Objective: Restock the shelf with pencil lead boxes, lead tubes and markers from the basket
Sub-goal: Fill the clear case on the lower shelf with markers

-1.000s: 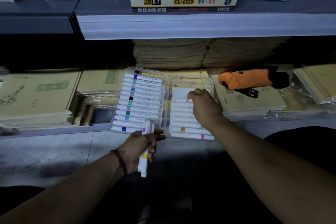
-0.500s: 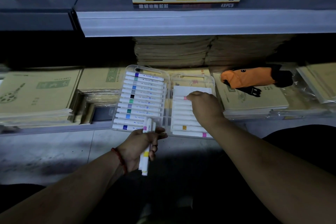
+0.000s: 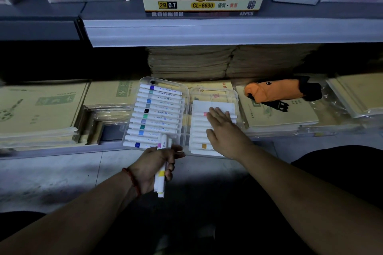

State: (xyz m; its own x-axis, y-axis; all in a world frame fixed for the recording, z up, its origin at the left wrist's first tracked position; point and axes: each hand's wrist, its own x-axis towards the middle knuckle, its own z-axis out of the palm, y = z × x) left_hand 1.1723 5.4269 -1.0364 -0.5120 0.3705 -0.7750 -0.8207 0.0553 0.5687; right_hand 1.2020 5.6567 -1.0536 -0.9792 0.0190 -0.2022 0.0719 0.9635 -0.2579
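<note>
Now left hand (image 3: 148, 168) grips markers (image 3: 160, 181).

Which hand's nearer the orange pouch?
Right. The right hand rests on the marker case left of the orange pouch; the left hand grips markers farther off, lower-left.

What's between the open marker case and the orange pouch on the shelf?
In the head view, only tan exercise books lie between marker case and orange pouch.
</note>
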